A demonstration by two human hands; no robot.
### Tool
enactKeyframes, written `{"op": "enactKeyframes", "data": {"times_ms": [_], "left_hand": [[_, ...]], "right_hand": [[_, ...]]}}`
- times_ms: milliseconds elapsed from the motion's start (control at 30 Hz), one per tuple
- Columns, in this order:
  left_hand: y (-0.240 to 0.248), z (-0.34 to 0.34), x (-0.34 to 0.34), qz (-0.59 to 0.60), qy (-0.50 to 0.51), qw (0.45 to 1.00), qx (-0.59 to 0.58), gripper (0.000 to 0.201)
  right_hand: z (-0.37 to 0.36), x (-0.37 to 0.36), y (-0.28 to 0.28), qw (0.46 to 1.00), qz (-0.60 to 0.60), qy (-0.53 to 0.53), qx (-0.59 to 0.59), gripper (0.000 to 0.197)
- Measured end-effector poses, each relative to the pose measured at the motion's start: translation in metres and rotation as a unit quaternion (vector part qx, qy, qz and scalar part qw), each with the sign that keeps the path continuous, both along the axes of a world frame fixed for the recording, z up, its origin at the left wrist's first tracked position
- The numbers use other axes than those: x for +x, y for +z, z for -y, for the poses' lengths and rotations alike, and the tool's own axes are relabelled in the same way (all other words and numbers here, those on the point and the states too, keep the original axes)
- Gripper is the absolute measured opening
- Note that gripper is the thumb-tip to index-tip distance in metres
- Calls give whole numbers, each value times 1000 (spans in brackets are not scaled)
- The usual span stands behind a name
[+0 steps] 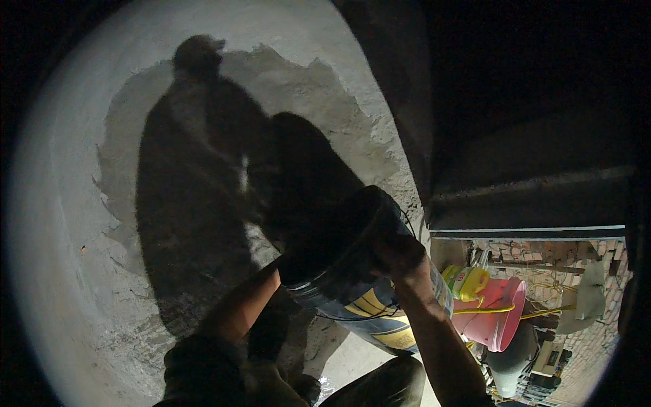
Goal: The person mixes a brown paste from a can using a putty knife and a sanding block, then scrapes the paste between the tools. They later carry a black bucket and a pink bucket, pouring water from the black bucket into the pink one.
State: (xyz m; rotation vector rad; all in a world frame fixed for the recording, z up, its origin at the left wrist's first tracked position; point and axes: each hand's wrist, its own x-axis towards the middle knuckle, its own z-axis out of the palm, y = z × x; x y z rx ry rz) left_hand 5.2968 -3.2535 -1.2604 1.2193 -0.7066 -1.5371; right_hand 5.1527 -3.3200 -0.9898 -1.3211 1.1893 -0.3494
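A dark bucket with yellow panels on its side is held up in front of me, tilted, its mouth toward the wall. My right hand is closed on its right side near the rim. From the lower left my left forearm reaches to the bucket's left edge; the hand itself is lost in dark shadow there, fingers hidden. The bucket's inside is too dark to make out. Ahead is a pale wall with a darker, rough-edged plaster patch, largely covered by my shadow and the bucket's.
To the right stand a pink bucket, a yellow-green container and a grey bucket, with a yellow hose across the pink one. Behind them is a brick surface. A dark panel fills the upper right. My knee is below.
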Motion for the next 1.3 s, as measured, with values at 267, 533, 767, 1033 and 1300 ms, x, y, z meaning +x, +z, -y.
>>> {"op": "enactKeyframes", "data": {"times_ms": [267, 533, 767, 1033, 1300], "left_hand": [[3, -22, -3, -58, -1, 998, 23, 52], [7, -48, -9, -113, 19, 993, 38, 50], [9, -56, -19, -148, 56, 987, 24, 48], [17, -88, -41, -259, 134, 956, 24, 46], [26, -107, -77, -425, 215, 879, 11, 44]], "right_hand": [[-14, 7, -18, 985, -100, 47, -130, 53], [-66, 39, -18, 907, -237, 157, -310, 61], [-102, 57, -28, 898, -210, 194, -334, 51], [-105, 57, -21, 891, -245, 208, -321, 52], [-108, 55, -25, 858, -233, 253, -380, 50]]}}
